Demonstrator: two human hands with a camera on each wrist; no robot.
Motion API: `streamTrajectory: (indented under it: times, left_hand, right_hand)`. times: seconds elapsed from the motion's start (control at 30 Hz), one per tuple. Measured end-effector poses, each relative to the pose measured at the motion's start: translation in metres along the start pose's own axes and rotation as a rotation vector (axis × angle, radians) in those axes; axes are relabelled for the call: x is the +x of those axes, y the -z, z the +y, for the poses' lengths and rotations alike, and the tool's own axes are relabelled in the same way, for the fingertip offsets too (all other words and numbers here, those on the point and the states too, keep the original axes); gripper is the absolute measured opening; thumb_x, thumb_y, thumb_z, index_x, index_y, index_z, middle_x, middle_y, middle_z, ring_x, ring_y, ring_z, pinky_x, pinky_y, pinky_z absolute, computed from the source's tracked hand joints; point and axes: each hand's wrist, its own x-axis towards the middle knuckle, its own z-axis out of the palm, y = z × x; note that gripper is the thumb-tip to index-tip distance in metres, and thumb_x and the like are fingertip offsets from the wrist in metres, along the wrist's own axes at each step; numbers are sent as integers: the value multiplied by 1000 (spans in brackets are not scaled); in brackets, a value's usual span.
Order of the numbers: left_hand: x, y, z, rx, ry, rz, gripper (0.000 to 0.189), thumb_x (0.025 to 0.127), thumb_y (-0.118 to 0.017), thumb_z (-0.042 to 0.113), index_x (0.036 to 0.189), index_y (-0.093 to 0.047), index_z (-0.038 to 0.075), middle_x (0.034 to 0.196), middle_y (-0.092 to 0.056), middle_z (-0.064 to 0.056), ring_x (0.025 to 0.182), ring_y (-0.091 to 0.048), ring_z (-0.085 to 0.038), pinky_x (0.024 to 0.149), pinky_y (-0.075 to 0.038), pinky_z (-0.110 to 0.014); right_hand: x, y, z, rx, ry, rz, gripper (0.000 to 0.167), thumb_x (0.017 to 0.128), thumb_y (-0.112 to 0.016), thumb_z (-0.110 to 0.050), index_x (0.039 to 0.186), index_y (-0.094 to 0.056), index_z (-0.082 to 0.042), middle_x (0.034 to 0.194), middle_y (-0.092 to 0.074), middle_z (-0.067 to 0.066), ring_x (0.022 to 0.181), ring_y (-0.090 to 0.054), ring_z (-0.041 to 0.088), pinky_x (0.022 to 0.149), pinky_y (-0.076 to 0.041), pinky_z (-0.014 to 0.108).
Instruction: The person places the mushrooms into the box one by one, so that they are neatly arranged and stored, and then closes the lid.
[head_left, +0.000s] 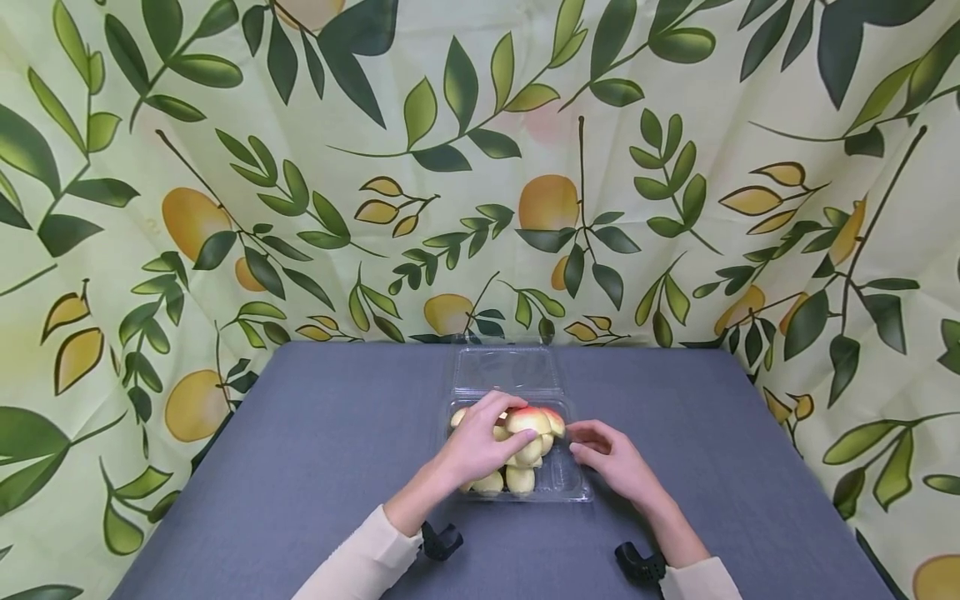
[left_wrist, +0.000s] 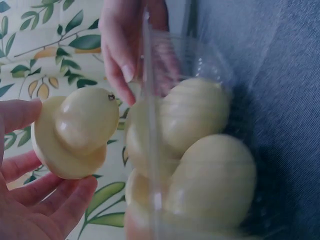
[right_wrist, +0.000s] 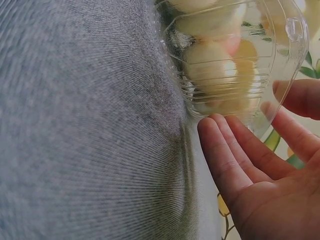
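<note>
A clear plastic clamshell box holds several toy mushrooms with cream stems and yellow-red caps. My left hand grips one toy mushroom by its cap over the box, thumb on one side and fingers on the other. In the left wrist view its rounded stem faces the camera, with a small dark spot at the end. At the box's right side is my right hand. Its fairly straight fingertips are right at the ridged wall, while the thumb is near the rim.
The box's hinged lid lies folded back towards the far side. Grey-blue cloth covers the table. A leaf-and-fruit patterned curtain stands behind it and at both sides. A black wrist mount sits on each arm.
</note>
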Motion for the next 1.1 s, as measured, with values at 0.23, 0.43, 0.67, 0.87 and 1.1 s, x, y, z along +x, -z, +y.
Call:
streamTrajectory:
  times: [0.23, 0.43, 0.67, 0.87, 1.1]
  left_hand:
    - [-2, -12, 4, 26, -27, -8, 38, 93, -75, 30, 124, -66, 8, 119, -64, -2, 105, -59, -13, 87, -51, -28]
    - [-4, -22, 5, 48, -61, -28, 38, 94, -75, 31, 124, -66, 10, 118, -63, 0, 108, -59, -11, 90, -49, -25]
    - [-9, -33, 7, 125, -96, -67, 36, 93, -75, 34, 123, -65, 16, 118, -64, 3, 109, -59, -10, 93, -48, -26]
    - [-13, -42, 6, 217, -166, -85, 38, 92, -75, 33, 124, -65, 15, 121, -62, 3, 110, -59, -11, 94, -49, -25]
    - [-14, -52, 5, 409, -246, -108, 39, 90, -76, 33, 122, -66, 14, 120, -60, 1, 107, -61, -13, 92, -51, -26]
  right_hand:
    - [0, 0, 0, 22, -8, -11, 38, 99, -67, -12, 133, -59, 3, 125, -63, 21, 106, -66, 30, 83, -57, 33]
    - [2, 0, 0, 62, 6, -17, 34, 101, -63, -10, 131, -59, 5, 125, -63, 22, 107, -66, 30, 84, -57, 30]
    - [2, 1, 0, 57, 8, -18, 34, 102, -63, -12, 131, -60, 4, 126, -63, 21, 104, -66, 21, 84, -57, 28]
    - [2, 1, 0, 47, -2, -7, 33, 102, -62, -12, 131, -61, 3, 126, -63, 20, 107, -64, 21, 84, -56, 27]
    - [3, 0, 1, 44, -7, -2, 30, 102, -60, -9, 130, -61, 4, 124, -64, 20, 106, -65, 23, 83, -56, 26]
